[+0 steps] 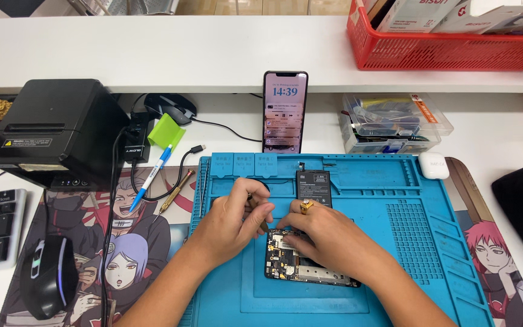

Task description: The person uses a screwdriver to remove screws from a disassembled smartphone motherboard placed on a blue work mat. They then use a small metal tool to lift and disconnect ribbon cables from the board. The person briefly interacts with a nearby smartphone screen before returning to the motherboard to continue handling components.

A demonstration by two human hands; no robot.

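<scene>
Looking down from the head camera, I saw both of my hands meeting over an opened smartphone that lay flat on the blue silicone repair mat, its circuit board and metal shields exposed along the near edge; my left hand was curled almost closed, its fingers pinched around a thin brown-handled tool whose tip I could not make out, and it hovered just beside the phone's upper left corner; my right hand, wearing a gold ring, lay palm down across the phone with its fingers loosely bent and pressing on the board, holding nothing that I could make out; a black phone battery rested on the mat just beyond my right fingers, touching neither hand; past the mat's far edge an upright phone stood lit against the white shelf, with a clear plastic parts box to its right and a white earbud case sitting on the mat's far right corner; to the left a blue pen and a slim screwdriver lay on the illustrated desk pad, near a green plastic stand, a black receipt printer and a black computer mouse; a red basket sat on the shelf at far right
</scene>
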